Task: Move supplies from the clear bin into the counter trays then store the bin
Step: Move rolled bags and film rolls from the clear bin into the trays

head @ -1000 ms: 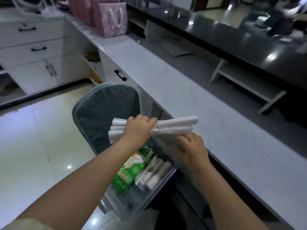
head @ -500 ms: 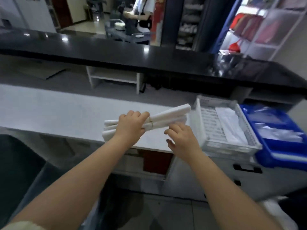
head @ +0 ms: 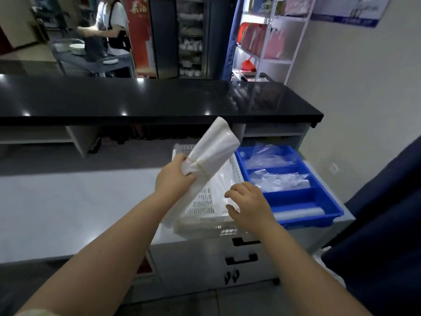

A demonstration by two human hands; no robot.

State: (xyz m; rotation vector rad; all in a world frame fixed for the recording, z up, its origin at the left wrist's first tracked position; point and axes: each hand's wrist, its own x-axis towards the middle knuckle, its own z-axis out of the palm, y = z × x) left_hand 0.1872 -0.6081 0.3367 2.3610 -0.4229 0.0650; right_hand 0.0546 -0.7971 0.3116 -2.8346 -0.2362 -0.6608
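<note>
Left hand (head: 174,176) fingers clamped on banded white bag bundle (head: 211,153), tilted above white tray (head: 202,201) at worktop (head: 68,201) right end, right hand (head: 249,205) fingers loosely spread, empty.

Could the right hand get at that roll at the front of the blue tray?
Probably yes. The right hand hovers empty beside the blue tray, and the roll lies uncovered in the open front compartment.
</note>
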